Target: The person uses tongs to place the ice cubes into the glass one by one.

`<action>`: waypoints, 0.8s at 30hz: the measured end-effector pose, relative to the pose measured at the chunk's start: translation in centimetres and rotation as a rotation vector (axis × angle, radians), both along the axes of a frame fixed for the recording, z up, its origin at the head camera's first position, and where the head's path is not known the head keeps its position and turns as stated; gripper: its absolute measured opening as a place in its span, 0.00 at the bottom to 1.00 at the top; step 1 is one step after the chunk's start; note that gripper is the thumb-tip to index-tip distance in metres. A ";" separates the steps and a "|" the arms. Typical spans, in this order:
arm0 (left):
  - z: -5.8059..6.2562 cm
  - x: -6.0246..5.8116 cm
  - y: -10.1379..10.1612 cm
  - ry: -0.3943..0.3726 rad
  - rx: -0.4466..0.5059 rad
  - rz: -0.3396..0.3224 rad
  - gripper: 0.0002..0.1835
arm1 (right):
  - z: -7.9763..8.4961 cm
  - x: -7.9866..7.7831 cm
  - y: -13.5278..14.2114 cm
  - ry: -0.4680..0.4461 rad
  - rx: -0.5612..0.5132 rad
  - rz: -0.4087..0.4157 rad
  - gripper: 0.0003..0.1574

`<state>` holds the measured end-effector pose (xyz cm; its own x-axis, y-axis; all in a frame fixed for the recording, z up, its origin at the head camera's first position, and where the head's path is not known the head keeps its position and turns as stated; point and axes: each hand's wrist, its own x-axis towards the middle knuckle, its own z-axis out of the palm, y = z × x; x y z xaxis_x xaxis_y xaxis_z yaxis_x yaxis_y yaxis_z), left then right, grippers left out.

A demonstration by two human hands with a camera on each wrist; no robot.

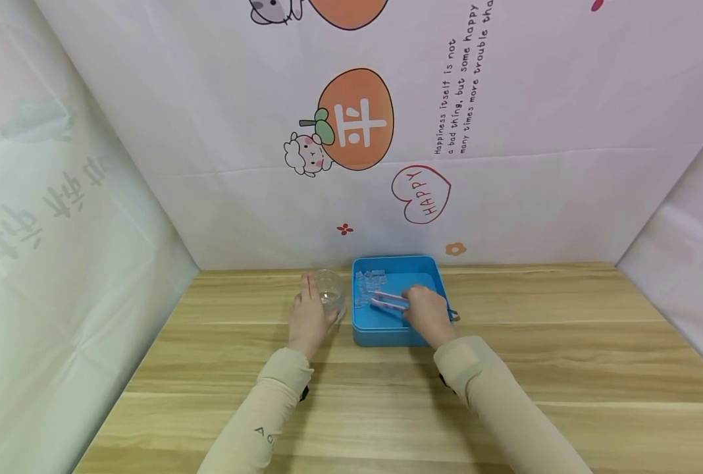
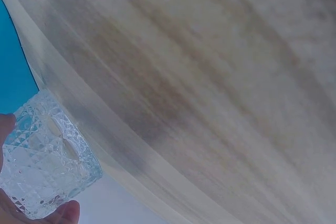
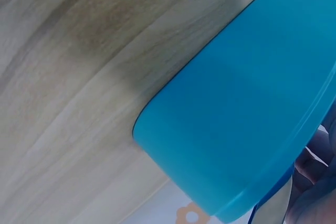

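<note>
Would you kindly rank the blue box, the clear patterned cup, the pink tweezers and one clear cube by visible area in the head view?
1. Blue box
2. Clear patterned cup, partly covered
3. Pink tweezers, partly covered
4. One clear cube

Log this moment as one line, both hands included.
left hand: grips round clear patterned cup | right hand: holds pink tweezers, tips near small clear blocks | blocks: inside square blue box, left side

The blue box (image 1: 387,338) walls tweezers (image 1: 389,307) off from cup (image 1: 330,287); room above lies free.
</note>
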<state>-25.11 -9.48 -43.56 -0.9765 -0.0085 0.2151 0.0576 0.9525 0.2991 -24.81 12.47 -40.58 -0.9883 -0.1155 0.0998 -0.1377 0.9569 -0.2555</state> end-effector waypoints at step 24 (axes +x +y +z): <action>0.1 0.0 0.0 -0.021 0.013 -0.004 0.52 | 1.5 -0.1 1.3 0.126 -0.141 0.013 0.21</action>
